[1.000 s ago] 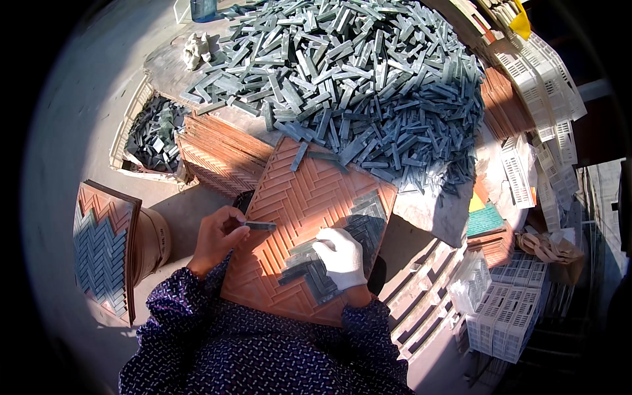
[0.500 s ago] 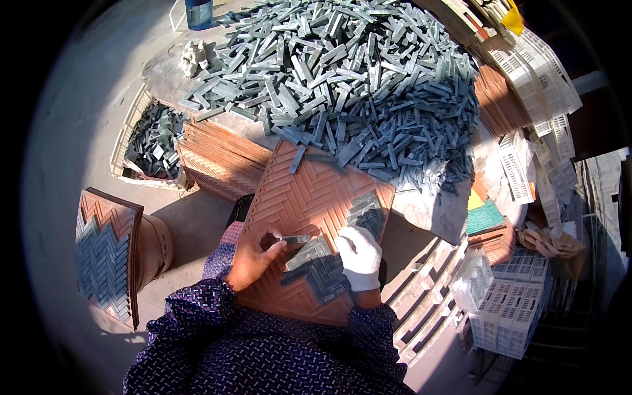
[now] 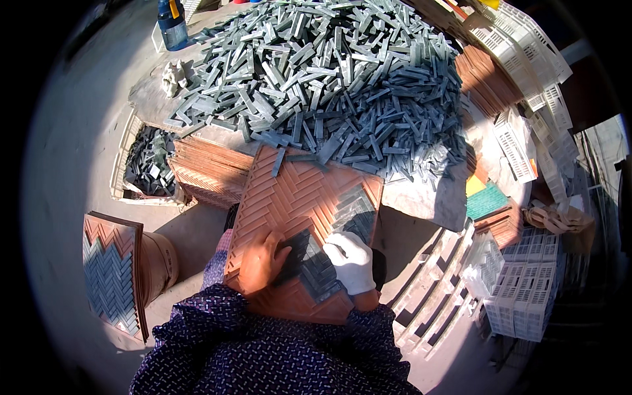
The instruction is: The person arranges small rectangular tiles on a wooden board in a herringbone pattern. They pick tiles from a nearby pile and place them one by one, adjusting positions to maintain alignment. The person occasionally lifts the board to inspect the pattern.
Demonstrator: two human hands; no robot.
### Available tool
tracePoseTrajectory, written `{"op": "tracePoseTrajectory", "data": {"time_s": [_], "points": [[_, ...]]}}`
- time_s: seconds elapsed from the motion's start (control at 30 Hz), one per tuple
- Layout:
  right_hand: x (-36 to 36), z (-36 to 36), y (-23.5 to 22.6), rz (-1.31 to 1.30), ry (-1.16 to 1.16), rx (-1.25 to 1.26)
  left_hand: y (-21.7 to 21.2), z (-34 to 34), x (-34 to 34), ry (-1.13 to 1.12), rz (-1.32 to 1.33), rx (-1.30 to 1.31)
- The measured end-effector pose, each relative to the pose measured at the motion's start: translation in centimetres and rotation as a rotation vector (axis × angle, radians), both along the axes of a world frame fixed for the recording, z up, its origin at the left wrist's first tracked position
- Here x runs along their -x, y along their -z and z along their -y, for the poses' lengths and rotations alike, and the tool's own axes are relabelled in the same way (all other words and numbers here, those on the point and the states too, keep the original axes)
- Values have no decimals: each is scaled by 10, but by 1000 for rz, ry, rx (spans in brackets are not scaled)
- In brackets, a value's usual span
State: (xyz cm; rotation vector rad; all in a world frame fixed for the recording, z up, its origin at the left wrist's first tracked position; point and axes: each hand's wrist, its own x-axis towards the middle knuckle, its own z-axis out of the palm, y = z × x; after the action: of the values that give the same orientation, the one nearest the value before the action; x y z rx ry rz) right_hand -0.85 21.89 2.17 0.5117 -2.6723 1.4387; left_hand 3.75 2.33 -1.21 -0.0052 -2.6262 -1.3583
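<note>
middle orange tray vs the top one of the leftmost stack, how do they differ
The middle tray is largely bare, while the leftmost tray is mostly filled with grey strips. The left hand and gloved right hand are over the middle tray; neither is at the leftmost tray. Both are orange with herringbone patterns.

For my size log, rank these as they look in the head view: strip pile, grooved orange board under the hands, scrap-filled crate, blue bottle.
Largest to smallest:
1. Strip pile
2. Grooved orange board
3. Scrap-filled crate
4. Blue bottle
</note>
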Motion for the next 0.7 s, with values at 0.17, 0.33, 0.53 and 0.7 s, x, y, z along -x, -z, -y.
{"op": "tracePoseTrajectory", "data": {"time_s": [0.17,0.33,0.53,0.7], "points": [[26,-1,-7,5,-23,-52,10,1,-4,13,-26,122],[80,26,19,-236,42,-209,10,2,1,77,-10,139],[135,58,22,-238,73,-616,-4,21,26,137,26,109],[120,38,14,-107,14,-646,-9,34,96,-51,-102,162]]}}
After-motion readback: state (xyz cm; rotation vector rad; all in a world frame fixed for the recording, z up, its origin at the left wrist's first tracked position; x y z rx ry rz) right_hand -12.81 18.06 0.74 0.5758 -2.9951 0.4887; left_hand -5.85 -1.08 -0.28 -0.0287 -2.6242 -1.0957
